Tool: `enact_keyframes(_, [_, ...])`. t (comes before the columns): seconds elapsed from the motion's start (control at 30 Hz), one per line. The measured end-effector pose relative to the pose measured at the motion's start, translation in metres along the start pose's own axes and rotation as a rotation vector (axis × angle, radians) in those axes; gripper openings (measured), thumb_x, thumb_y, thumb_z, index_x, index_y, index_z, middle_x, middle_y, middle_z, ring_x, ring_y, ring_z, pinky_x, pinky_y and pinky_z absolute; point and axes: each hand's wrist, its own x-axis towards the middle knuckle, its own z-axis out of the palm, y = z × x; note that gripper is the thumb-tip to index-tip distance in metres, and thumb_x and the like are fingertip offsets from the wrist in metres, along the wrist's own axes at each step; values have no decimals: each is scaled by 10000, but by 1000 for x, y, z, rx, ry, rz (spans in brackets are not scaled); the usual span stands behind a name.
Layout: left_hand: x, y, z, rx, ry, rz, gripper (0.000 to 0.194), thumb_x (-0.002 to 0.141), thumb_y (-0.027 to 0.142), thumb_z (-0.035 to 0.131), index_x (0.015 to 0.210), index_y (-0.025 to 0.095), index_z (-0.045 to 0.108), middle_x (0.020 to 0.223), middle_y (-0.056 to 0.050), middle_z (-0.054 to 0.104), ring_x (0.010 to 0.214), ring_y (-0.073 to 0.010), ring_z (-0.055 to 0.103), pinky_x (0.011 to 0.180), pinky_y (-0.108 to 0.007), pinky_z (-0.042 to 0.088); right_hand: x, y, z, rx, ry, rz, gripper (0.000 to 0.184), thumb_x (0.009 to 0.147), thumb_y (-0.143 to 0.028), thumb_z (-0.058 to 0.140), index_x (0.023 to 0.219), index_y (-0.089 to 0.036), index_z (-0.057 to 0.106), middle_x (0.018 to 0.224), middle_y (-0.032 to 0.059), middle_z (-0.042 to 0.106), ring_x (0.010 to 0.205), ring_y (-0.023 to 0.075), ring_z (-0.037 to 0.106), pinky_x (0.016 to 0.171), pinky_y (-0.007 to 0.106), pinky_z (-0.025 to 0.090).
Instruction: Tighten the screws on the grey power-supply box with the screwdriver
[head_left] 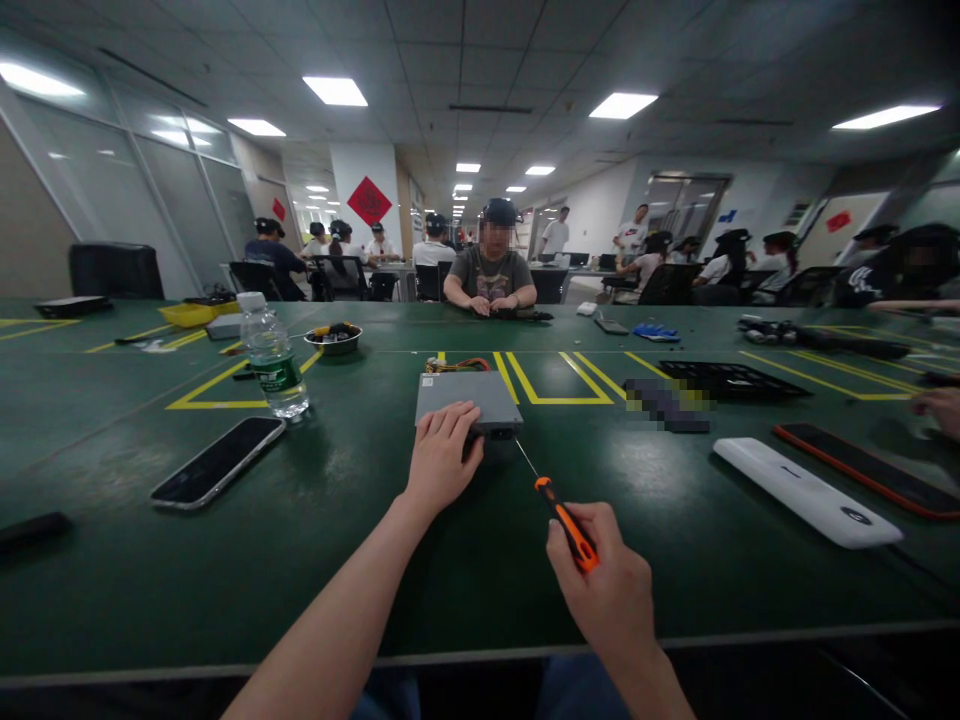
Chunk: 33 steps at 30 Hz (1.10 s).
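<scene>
A grey metal power supply unit lies on the green table, with its coloured wires at the far side and a socket on the near face. My left hand grips its near left part, fingers over the top and thumb against the near face. In my right hand is a screwdriver with an orange and black handle. Its thin shaft points up and left, and the tip meets or nearly meets the unit's near right corner; exact contact cannot be made out.
Left of the unit stand a water bottle, a phone and a metal bowl. On the right lie a white device, an orange-edged phone-like slab and a black panel. A person sits opposite.
</scene>
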Motion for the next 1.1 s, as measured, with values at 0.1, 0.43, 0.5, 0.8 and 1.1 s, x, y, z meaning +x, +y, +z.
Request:
enact_keyframes(0.1, [0,0,-1,-4,3,3,339,843,242,461,1180,223,492,1232,-54,553,1167,-212,458,977,-395,311,1,-2,0,3,-3,5,218,850,-394,407,862,-192,490,622,-25,595,473,108,575,469,209,410])
enact_keyframes(0.43, [-3,-1,-2,-45,37,5,296,850,212,444,1134,219,522,1185,-45,578,1128,-193,484,958,-367,331,1,2,2,-13,10,3,203,859,-386,412,875,-196,482,622,-32,583,464,107,572,452,206,410])
enact_keyframes(0.5, [-3,-2,-2,-47,44,10,289,847,210,446,1124,220,528,1174,-41,584,1119,-191,489,952,-366,336,1,3,3,-22,21,-15,193,859,-379,422,878,-197,483,604,-41,573,442,101,560,432,201,402])
enact_keyframes(0.8, [-3,-1,4,-18,49,56,309,833,185,444,1136,193,502,1238,-55,550,1184,-189,456,1048,-392,267,5,8,4,-49,199,-317,194,837,-215,507,1014,-204,587,958,61,603,866,151,608,783,295,494])
enact_keyframes(1.1, [-3,1,6,7,13,33,329,801,163,458,1128,178,485,1251,-70,541,1205,-202,436,1035,-393,284,6,4,7,-30,159,-389,158,851,-162,479,991,-184,547,1037,98,547,903,159,598,725,296,535])
